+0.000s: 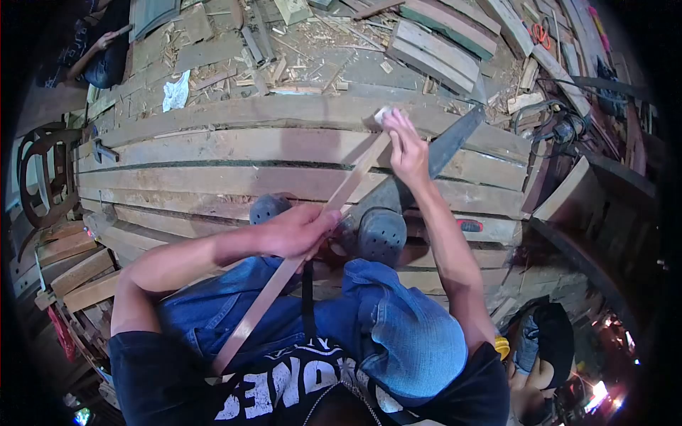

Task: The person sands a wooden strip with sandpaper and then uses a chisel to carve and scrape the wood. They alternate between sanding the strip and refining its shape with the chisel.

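A long, narrow wooden strip point(266, 298) slants from my chest up and away over the planks. My left hand point(302, 231) is closed around the strip near its middle, above my lap. At the far end, my right hand point(408, 153) pinches a small whitish piece point(383, 114) against the strip; what kind of piece it is I cannot tell. Beneath my right wrist lies a grey, tapering blade like a handsaw's point(458, 136). My feet, in dark clogs with holes point(382, 234), rest on the planks below my hands.
Long planks point(234, 145) form the surface under me. A hammer point(105, 151) lies at left, a red-and-black tool point(469, 225) at right. Wood shavings and offcuts point(433, 57) cover the far floor. One person point(92, 50) is at upper left, another point(543, 348) at lower right.
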The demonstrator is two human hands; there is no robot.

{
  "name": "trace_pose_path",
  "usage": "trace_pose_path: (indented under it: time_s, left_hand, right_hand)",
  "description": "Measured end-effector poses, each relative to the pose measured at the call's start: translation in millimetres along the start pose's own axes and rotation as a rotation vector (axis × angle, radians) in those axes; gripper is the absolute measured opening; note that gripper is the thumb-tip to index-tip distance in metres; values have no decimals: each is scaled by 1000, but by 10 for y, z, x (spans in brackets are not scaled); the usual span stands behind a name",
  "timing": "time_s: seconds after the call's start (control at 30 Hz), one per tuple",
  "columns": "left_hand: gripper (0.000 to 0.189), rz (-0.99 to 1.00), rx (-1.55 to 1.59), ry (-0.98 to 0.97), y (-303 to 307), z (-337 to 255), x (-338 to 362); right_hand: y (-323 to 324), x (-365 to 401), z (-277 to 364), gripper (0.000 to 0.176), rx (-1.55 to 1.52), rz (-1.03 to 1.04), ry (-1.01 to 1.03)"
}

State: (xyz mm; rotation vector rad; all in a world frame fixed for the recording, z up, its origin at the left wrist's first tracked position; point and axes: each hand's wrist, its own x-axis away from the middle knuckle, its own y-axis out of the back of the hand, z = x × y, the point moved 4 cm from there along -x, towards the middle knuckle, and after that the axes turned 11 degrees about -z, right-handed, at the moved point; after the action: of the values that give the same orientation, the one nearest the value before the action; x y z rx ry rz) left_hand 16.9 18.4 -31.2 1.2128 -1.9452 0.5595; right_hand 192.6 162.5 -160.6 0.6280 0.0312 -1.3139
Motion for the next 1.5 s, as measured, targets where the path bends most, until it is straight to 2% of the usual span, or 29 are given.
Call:
trace_pose_path:
  time_s: [0.07, 0.17, 0.23, 0.3, 0.37, 0.43, 0.47, 0.5, 0.53, 0.57, 0.63, 0.7, 0.73, 0.83, 0.87, 0.97, 1.0, 1.03, 1.13, 1.2, 1.23, 1.3, 1.33, 1.37, 1.43, 1.5]
  left_hand:
    - [46, 128, 244, 165, 13, -26, 63]
    - [48, 101, 320, 202, -24, 10, 52]
    - [48, 100, 314, 205, 3, 9, 54]
    - [48, 115, 319, 215, -10, 36, 38]
    - [47, 118, 319, 251, -24, 76, 31]
    - [47, 127, 330, 248, -61, 65, 53]
    - [48, 117, 336, 242, -61, 46, 63]
    - [48, 104, 333, 232, -11, 21, 54]
    - [48, 116, 336, 200, -5, 45, 45]
    - [48, 116, 338, 207, 0, 55, 53]
    - [47, 144, 325, 220, -19, 73, 45]
    - [47, 140, 316, 214, -24, 55, 38]
    - [46, 127, 305, 209, -29, 56, 52]
    - [47, 134, 328, 200, -13, 80, 63]
    - [47, 119, 315, 244, -17, 96, 76]
    - [47, 140, 315, 230, -17, 112, 72]
    - [48, 144, 308, 206, -21, 105, 75]
    - [48, 145, 314, 205, -38, 113, 69]
    - [48, 137, 313, 216, 3, 107, 80]
    - [48, 108, 271, 213, -6, 92, 83]
    - [48, 101, 270, 203, -1, 73, 72]
    - [47, 106, 272, 223, -10, 86, 89]
    - [47, 102, 281, 214, -8, 39, 102]
    - [47, 115, 289, 218, -34, 51, 108]
    - [45, 97, 274, 241, -13, 71, 84]
    - [46, 70, 247, 274, -7, 77, 86]
  right_hand:
    - [12, -76, -90, 23, 72, -99, -17]
    - [38, 27, 264, 23, 66, -78, -55]
    - [28, 121, 746, 26, -19, 90, 84]
    - [66, 176, 1000, 25, -137, 193, 124]
    - [100, 65, 636, 25, 12, 177, 145]
    - [153, -150, 283, 23, 113, 71, 115]
    - [115, -45, 300, 23, 69, 100, 111]
    - [66, 4, 521, 23, 24, 120, 114]
    - [16, 77, 846, 27, -11, 191, 244]
    - [5, 115, 1090, 25, -137, 217, 199]
    - [59, 38, 909, 25, -55, 263, 196]
    - [79, -86, 303, 25, 32, 146, 32]
    - [45, -103, 45, 27, 66, 117, 66]
    - [1, -15, 620, 26, 60, 218, 214]
    - [20, 98, 817, 25, -71, 269, 197]
    - [26, 7, 401, 22, 43, 235, 93]
    - [59, -80, 140, 18, 19, 155, -107]
    - [43, -143, -151, 19, 88, 91, -93]
    - [-19, -159, -299, 21, 203, 12, 9]
    - [1, -79, -310, 22, 179, -63, -126]
    - [38, -72, -50, 22, 120, -67, -208]
    - [11, 32, 183, 23, 63, -25, -44]
    - [38, 8, 153, 23, 43, 3, -90]
    - [19, -36, -46, 23, 93, 24, -32]
    - [16, -176, -279, 23, 181, 5, -112]
    - [42, -102, -285, 23, 181, -21, -134]
